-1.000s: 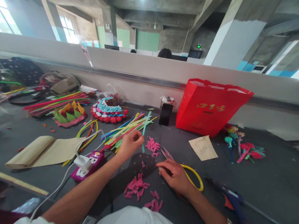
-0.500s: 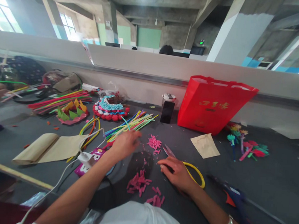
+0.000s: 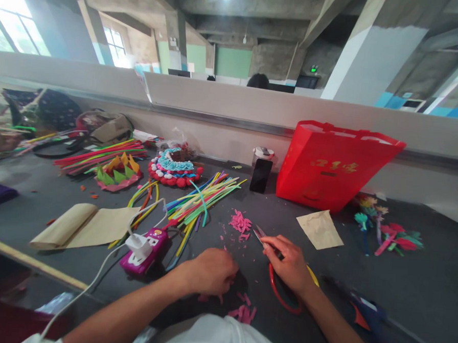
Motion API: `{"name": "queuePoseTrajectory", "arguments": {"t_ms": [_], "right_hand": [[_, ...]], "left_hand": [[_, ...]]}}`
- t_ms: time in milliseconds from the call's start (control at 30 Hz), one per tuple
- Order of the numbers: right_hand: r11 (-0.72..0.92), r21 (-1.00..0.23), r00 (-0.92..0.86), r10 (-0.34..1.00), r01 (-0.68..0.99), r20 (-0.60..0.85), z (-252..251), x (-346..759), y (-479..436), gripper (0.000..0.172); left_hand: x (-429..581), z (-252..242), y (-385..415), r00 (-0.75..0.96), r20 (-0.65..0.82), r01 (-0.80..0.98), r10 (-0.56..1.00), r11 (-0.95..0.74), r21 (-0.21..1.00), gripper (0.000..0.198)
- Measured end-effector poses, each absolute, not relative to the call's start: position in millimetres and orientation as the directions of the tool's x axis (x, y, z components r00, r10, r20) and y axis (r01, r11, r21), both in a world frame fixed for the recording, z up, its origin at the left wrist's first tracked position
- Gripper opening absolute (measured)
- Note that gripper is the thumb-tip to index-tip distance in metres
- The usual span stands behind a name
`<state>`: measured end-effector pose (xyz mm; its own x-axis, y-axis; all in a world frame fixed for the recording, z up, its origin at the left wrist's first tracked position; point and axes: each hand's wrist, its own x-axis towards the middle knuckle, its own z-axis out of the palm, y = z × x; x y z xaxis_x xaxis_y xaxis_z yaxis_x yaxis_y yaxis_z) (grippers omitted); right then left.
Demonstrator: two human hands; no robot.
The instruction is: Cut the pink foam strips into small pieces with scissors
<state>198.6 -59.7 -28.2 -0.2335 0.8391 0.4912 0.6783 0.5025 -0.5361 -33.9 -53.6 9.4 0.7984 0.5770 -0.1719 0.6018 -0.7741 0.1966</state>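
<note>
While the right hand (image 3: 285, 261) is clasping scissors (image 3: 273, 284) around the middle, the blades are pointing toward a pile of thin pink slivers (image 3: 240, 223) on the dark tabletop (image 3: 275, 212). Palm down, the left hand (image 3: 216, 270) is curling over the near side of the table, close to short pink pieces (image 3: 243, 314); its fingertips are facing away, so whether they are pinching anything cannot be told. Because the blade tips are sitting so near the slivers, a careless forward push could scatter them. Beside the left forearm (image 3: 141, 302), a white cord (image 3: 100, 273) is trailing from a purple power strip (image 3: 160, 239), and a sharp backward tug might snag it.
</note>
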Motion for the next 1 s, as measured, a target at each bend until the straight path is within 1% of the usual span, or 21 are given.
{"name": "queuePoseTrajectory", "arguments": {"t_ms": [67,167,233,300,367,433,533,600,700,800,867,1000], "right_hand": [[0.488,-0.555,-0.222,0.850,0.674,0.477,-29.6,198.5,-58.8,0.020],[0.467,-0.571,-0.208,0.863,0.676,0.460,-30.7,199.3,-58.0,0.020],[0.456,-0.577,-0.197,0.868,0.678,0.455,-31.1,200.2,-57.7,0.020],[0.457,-0.590,-0.194,0.869,0.666,0.455,-31.6,200.6,-57.6,0.020],[0.472,-0.603,-0.210,0.866,0.643,0.454,-32.2,199.7,-57.6,0.020],[0.490,-0.606,-0.233,0.860,0.626,0.454,-32.7,197.7,-57.8,0.020],[0.493,-0.605,-0.245,0.860,0.625,0.447,-33.6,194.3,-57.9,0.019],[0.484,-0.610,-0.238,0.865,0.627,0.442,-34.0,192.8,-57.8,0.019],[0.488,-0.608,-0.231,0.861,0.626,0.454,-33.6,192.3,-57.9,0.018],[0.511,-0.586,-0.235,0.843,0.629,0.483,-32.1,192.5,-58.6,0.018],[0.523,-0.574,-0.240,0.834,0.629,0.497,-31.1,192.1,-59.3,0.018],[0.547,-0.565,-0.238,0.815,0.618,0.528,-31.1,189.5,-61.0,0.017]], "left_hand": [[-30.6,13.6,-48.4,0.808,-0.119,0.588,0.577,-0.776,0.226,0.009],[-25.8,24.1,-38.2,0.793,-0.027,0.589,0.609,-0.755,0.288,0.014],[-22.5,28.5,-31.1,0.801,-0.036,0.570,0.597,-0.743,0.352,0.014],[-19.5,27.7,-24.9,0.831,-0.098,0.524,0.547,-0.714,0.464,0.012],[-17.0,21.9,-20.4,0.857,-0.125,0.463,0.499,-0.643,0.610,0.010],[-15.5,13.0,-17.0,0.861,-0.072,0.384,0.504,-0.549,0.742,0.008],[-15.5,-0.2,-11.8,0.791,0.026,0.268,0.611,-0.384,0.883,0.007],[-15.8,-6.8,-8.0,0.725,0.019,0.216,0.688,-0.253,0.943,0.014],[-15.0,-13.3,-3.9,0.663,-0.025,0.143,0.748,-0.094,0.985,0.026],[-12.5,-15.4,-5.3,0.631,-0.025,0.088,0.775,-0.039,0.995,0.031],[-10.7,-13.4,-9.1,0.601,0.030,0.076,0.799,-0.094,0.993,0.030],[-8.3,-5.4,-17.2,0.528,0.226,0.091,0.818,-0.320,0.943,0.025]]}}
